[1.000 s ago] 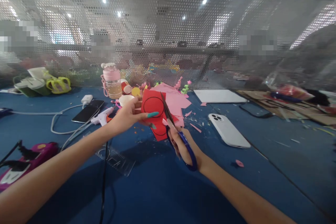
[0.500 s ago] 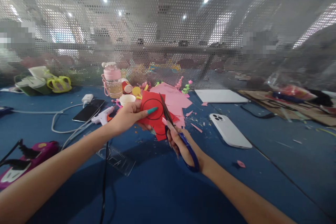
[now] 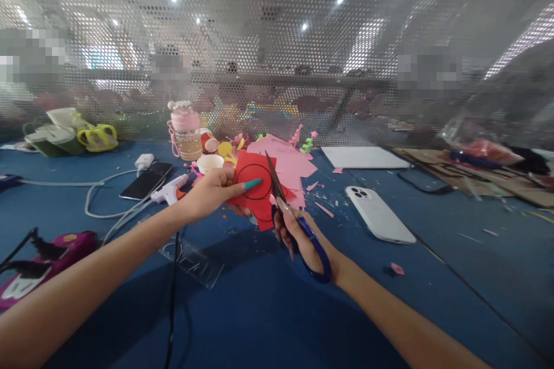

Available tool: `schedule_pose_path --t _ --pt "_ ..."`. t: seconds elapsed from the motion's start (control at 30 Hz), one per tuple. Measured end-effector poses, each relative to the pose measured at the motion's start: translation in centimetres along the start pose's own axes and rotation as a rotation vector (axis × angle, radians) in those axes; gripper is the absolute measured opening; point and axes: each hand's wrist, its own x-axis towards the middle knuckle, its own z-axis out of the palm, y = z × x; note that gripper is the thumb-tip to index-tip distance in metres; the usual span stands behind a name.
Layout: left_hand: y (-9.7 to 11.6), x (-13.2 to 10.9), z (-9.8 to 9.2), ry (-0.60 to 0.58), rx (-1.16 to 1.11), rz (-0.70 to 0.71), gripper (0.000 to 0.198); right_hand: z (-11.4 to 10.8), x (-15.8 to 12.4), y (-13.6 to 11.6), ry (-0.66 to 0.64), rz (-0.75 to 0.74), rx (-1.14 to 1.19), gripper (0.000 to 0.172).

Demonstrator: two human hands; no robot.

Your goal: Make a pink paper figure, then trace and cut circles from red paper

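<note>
In my left hand [image 3: 219,193] is a piece of red paper [image 3: 255,179] with dark circles drawn on it; the thumb presses on top and the other fingers are mostly behind the sheet. My right hand [image 3: 298,233] grips a pair of scissors [image 3: 312,251] with blue handles. Their dark blades point up and away, along the right edge of the red paper beside the upper circle. Whether the blades are biting into the sheet I cannot tell. Pink paper [image 3: 288,155] lies on the table behind, with small pink scraps to its right.
A pink-lidded bottle [image 3: 186,130], a white cup [image 3: 210,163] and a glue gun [image 3: 171,189] stand or lie left of the paper. Further left are a black phone [image 3: 147,180] and a purple power strip [image 3: 47,265]. A white phone [image 3: 380,214] and clear stencil ruler [image 3: 194,262] lie nearby.
The red paper has shifted very slightly right in my left hand. The scissors have moved a touch the same way, and a pale strip by the right thumb no longer shows.
</note>
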Motion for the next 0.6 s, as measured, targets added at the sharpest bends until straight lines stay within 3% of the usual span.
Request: schedule_pose_path --t 0.6 --pt "0.1 -0.2 -0.1 -0.03 0.065 0.025 0.027 0.3 -0.2 -0.9 0.102 -0.017 -0.179 0.048"
